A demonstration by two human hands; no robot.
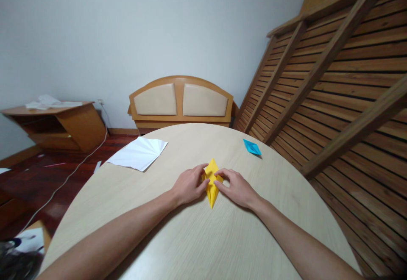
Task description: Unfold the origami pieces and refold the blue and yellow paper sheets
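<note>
- On the round table [203, 246], about midway between its near and far edges, lies a folded yellow paper [212, 183], a long diamond shape with one tip pointing to the far edge and the other to the person.
- Left hand [188, 185] rests palm down on the table against the paper's left side; its fingers are lightly curled, with fingertips and thumb pressing on the paper's left edge, not closed around it.
- Right hand [237, 188] lies flat on the other side, fingers stretched loosely toward the middle of the paper, fingertips touching its right flap.
- Both forearms stretch in from the near edge of the table and lie on its surface.
- Toward the far left edge sits a white sheet [137, 153] creased in a fan of folds, well apart from the hands.
- Near the far right edge lies a small blue folded paper [252, 147], also well apart from the yellow one.
- Beyond the table, a wooden headboard [180, 102] with two padded panels leans against the wall.
</note>
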